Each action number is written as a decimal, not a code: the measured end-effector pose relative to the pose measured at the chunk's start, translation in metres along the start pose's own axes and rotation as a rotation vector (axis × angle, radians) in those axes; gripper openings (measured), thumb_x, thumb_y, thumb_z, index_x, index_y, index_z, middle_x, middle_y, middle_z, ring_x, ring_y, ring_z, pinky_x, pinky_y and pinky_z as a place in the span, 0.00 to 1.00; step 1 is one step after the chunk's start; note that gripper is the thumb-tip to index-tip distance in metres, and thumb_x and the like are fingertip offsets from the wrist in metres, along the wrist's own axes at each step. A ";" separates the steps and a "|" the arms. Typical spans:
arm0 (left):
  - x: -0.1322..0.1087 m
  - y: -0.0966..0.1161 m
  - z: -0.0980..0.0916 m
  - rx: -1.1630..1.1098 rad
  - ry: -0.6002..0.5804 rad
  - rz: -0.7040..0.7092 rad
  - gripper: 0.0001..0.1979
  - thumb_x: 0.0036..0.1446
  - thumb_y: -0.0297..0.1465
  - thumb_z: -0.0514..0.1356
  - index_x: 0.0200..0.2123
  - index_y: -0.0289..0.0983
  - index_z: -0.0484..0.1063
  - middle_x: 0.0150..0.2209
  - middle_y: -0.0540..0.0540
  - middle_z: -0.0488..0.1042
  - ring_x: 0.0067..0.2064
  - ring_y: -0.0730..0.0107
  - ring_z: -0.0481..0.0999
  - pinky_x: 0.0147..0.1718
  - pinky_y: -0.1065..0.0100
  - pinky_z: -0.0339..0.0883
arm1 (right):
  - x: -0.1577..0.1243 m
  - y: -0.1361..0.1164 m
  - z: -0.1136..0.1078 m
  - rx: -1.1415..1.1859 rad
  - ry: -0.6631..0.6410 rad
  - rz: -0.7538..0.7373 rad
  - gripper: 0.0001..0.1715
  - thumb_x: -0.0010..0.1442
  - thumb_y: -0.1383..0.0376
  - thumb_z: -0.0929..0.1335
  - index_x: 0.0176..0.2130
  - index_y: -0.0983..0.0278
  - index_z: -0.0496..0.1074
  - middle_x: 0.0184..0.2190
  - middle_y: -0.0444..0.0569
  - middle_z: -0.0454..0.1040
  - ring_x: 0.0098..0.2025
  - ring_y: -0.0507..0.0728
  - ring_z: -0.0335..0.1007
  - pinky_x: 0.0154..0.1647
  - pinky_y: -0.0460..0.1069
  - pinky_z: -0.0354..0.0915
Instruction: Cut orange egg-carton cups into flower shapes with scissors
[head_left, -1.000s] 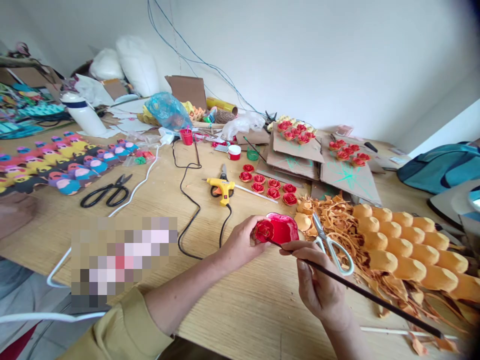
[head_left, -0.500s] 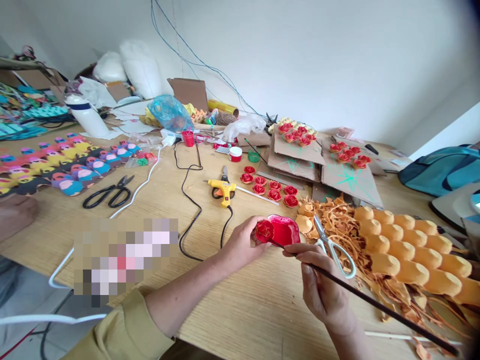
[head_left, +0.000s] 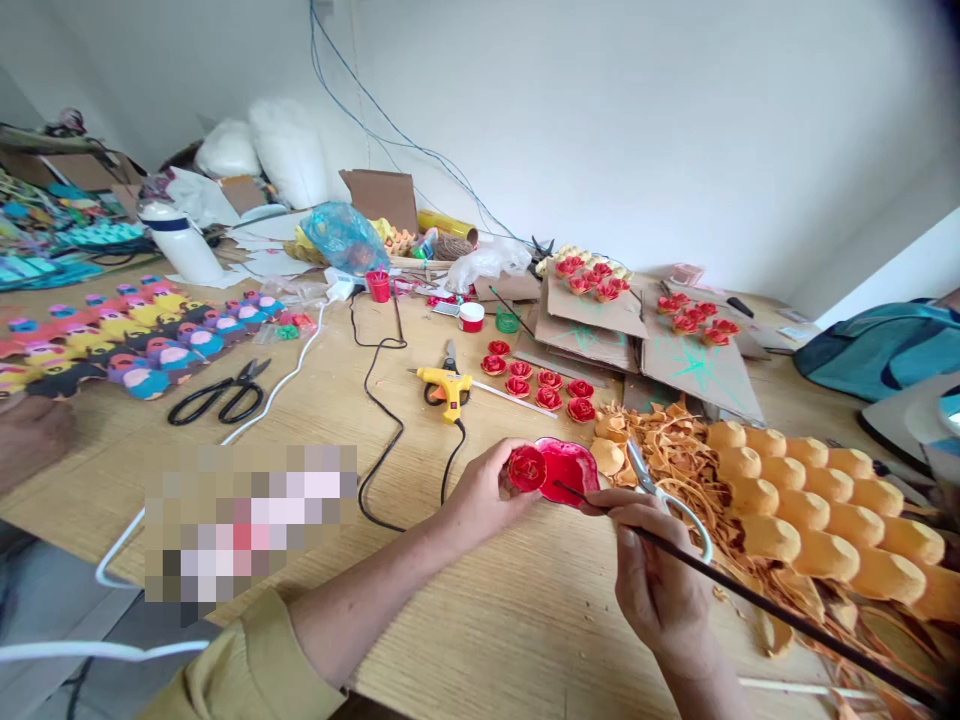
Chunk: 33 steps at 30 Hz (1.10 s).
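Note:
Between the fingers of my left hand [head_left: 487, 490] is a small red paper rose [head_left: 527, 468], its round face turned up. My right hand [head_left: 660, 570] grips a long dark paintbrush [head_left: 757, 598], whose tip reaches over the dish of red paint [head_left: 571, 465]. That dish sits right beside the rose. White-handled scissors [head_left: 667, 490] lie just beyond my right hand, partly hidden by it. Several finished-looking red roses [head_left: 549, 380] stand on the table behind the dish.
A yellow glue gun [head_left: 448, 388] with a black cord lies ahead of my left hand. Orange egg-carton cups [head_left: 832, 500] and scraps [head_left: 682, 450] fill the right side. Cardboard sheets [head_left: 592, 310] carry more roses. Black scissors [head_left: 221, 393] and painted cartons [head_left: 150, 335] are on the left.
The brush tip has moved off the rose to the paint dish, and my right hand has shifted slightly right and down. My left hand still holds the rose.

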<state>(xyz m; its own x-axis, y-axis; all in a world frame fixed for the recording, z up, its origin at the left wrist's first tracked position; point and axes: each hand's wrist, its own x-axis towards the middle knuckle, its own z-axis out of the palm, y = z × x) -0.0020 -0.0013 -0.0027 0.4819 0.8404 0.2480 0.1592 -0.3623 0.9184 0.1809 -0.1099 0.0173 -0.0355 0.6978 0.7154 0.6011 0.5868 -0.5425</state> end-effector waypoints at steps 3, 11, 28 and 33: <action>0.002 0.000 -0.001 -0.054 0.000 -0.027 0.20 0.52 0.32 0.67 0.48 0.38 0.69 0.46 0.44 0.77 0.47 0.64 0.77 0.46 0.68 0.71 | 0.000 0.005 -0.002 -0.062 0.049 -0.002 0.14 0.64 0.76 0.62 0.47 0.61 0.65 0.44 0.53 0.74 0.44 0.58 0.76 0.42 0.53 0.72; 0.005 0.003 -0.002 -0.215 -0.004 -0.091 0.20 0.50 0.32 0.68 0.46 0.36 0.69 0.44 0.44 0.77 0.45 0.65 0.77 0.45 0.68 0.71 | 0.005 0.007 -0.010 -0.243 0.107 0.046 0.11 0.65 0.73 0.63 0.45 0.60 0.68 0.37 0.49 0.76 0.37 0.55 0.76 0.41 0.50 0.71; 0.004 0.003 -0.002 -0.133 -0.023 -0.087 0.18 0.51 0.30 0.66 0.46 0.37 0.69 0.42 0.46 0.77 0.43 0.66 0.77 0.44 0.68 0.70 | 0.006 0.014 -0.007 -0.369 -0.020 0.143 0.05 0.68 0.68 0.62 0.41 0.60 0.66 0.32 0.46 0.75 0.32 0.54 0.73 0.34 0.47 0.67; 0.004 0.002 -0.002 -0.122 -0.026 -0.083 0.18 0.51 0.30 0.66 0.46 0.37 0.69 0.43 0.45 0.77 0.44 0.65 0.77 0.44 0.68 0.70 | 0.006 0.014 -0.006 -0.329 -0.048 0.167 0.05 0.68 0.68 0.61 0.40 0.60 0.65 0.32 0.46 0.74 0.32 0.54 0.73 0.33 0.47 0.65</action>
<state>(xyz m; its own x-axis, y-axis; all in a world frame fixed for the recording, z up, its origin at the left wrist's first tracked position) -0.0018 0.0025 0.0009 0.4936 0.8542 0.1634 0.0943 -0.2393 0.9663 0.1941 -0.0998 0.0163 0.0519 0.7961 0.6029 0.8258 0.3052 -0.4742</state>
